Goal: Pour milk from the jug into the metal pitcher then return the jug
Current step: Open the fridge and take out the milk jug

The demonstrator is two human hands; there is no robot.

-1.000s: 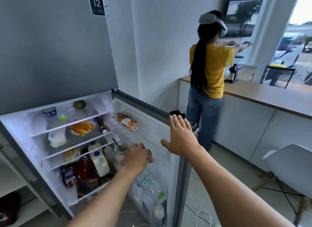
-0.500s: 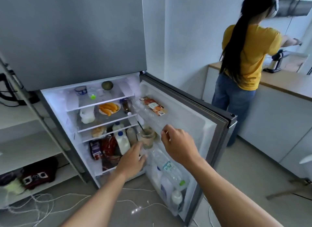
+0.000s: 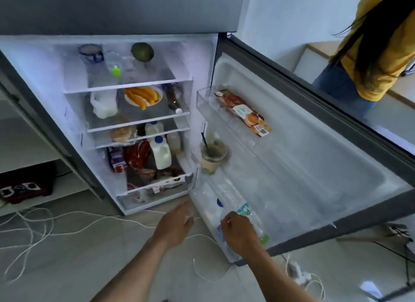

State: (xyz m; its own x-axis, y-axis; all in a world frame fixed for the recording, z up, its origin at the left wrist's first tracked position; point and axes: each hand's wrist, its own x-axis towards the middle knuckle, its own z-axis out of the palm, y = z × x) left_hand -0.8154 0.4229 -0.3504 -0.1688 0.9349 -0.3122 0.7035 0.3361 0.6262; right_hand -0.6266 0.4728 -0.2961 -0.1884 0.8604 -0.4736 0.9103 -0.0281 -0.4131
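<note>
The fridge stands open. A white milk jug (image 3: 160, 153) with a blue cap stands on the lower inside shelf, with a second jug (image 3: 154, 128) behind it. Another blue-capped white container (image 3: 216, 208) sits in the door's bottom bin (image 3: 197, 196), partly hidden. My right hand (image 3: 240, 234) is down in that bin, fingers curled over a clear water bottle (image 3: 244, 213) beside the container; I cannot see what it grips. My left hand (image 3: 176, 226) hovers low in front of the fridge's bottom drawer, holding nothing. No metal pitcher is in view.
The open fridge door (image 3: 292, 157) swings right, holding an iced drink cup (image 3: 212, 154) and a food packet (image 3: 246, 114). White cables (image 3: 45, 225) lie across the floor. A person in a yellow shirt (image 3: 379, 54) stands at the counter to the right. Open shelving (image 3: 33, 189) sits left.
My view has dropped and moved closer to the fridge. Both hands went down from the door's middle shelf level to the bottom; the right hand now reaches into the door's bottom bin.
</note>
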